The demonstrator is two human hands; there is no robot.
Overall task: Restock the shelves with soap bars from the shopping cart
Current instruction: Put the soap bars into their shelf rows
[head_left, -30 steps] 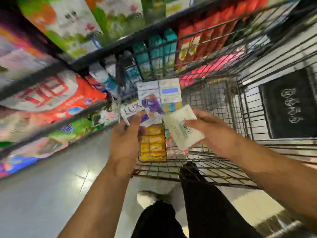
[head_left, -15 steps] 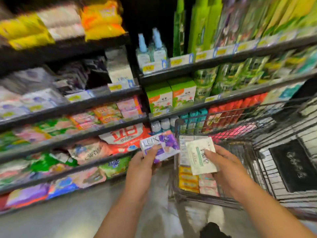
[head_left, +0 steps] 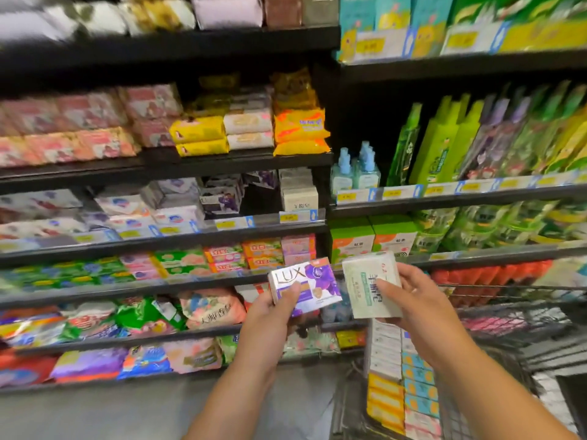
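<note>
My left hand (head_left: 273, 315) grips a white and purple LUX soap box (head_left: 313, 282), thumb across its front. My right hand (head_left: 413, 300) holds a white soap box with green print (head_left: 365, 281), upright beside the LUX box. Both boxes are raised in front of the black shelves (head_left: 222, 231). The wire shopping cart (head_left: 508, 341) stands at the lower right with several stacked soap boxes (head_left: 400, 385) in it. Matching purple LUX boxes (head_left: 222, 200) and white boxes (head_left: 298, 198) sit on the middle shelf.
Shelves carry wrapped soap bars in yellow, orange and pink (head_left: 251, 128). Green bottles (head_left: 444, 144) and blue pump bottles (head_left: 355, 169) fill the right bay. Bagged goods (head_left: 149, 315) sit on the lower shelves. Grey floor (head_left: 127, 411) lies below.
My view has swung up from the cart to the shelves. Both hands have risen with their soap boxes, now in front of the soap shelves.
</note>
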